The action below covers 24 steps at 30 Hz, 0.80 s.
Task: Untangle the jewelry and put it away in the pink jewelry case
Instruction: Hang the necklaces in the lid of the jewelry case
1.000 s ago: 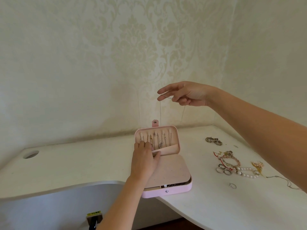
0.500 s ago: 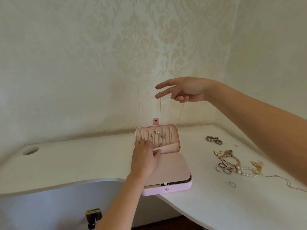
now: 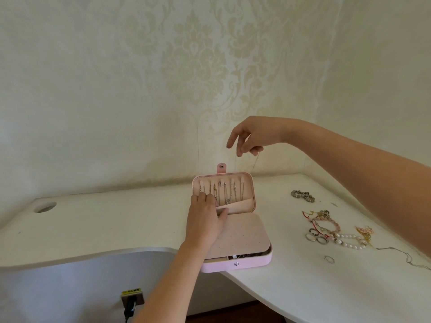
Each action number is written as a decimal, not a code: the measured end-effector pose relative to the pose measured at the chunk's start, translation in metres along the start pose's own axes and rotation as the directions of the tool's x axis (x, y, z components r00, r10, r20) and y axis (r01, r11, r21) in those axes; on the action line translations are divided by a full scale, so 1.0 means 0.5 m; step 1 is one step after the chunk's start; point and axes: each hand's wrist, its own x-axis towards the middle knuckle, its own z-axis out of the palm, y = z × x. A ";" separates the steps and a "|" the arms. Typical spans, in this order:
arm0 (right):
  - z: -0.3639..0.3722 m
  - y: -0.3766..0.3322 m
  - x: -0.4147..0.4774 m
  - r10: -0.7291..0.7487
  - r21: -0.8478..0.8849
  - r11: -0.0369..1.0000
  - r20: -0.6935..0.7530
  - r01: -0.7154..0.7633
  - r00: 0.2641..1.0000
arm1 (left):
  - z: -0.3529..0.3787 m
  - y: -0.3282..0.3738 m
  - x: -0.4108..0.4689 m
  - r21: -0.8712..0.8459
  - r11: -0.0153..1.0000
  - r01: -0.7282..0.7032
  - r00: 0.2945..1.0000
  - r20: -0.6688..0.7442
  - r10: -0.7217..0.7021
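Necklace (image 3: 255, 162), pinched by right hand (image 3: 254, 136), hangs lower over pink jewelry case (image 3: 247, 262); left hand (image 3: 205, 221) presses lid (image 3: 247, 190).

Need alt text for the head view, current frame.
A person's right hand pinches a thin chain, dangling it above the open pink jewelry case on a white table, while the left hand rests on the upright lid, where several necklaces hang. More loose jewelry lies on the table to the right.
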 end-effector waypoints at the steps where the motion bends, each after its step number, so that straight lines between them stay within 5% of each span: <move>1: 0.004 -0.002 0.002 -0.012 -0.079 0.997 0.005 0.012 1.000 | 0.000 0.000 0.000 0.000 1.000 -0.002 1.000 -0.004 0.002; 10: 0.037 -0.004 0.026 -0.109 -0.062 0.992 -0.029 0.107 0.994 | 0.003 -0.001 -0.002 -0.010 1.000 -0.016 0.999 -0.041 0.015; 24: 0.096 0.037 0.056 -0.220 -0.115 0.974 -0.275 0.195 0.936 | 0.005 -0.003 -0.003 -0.019 0.999 -0.027 0.997 -0.076 0.026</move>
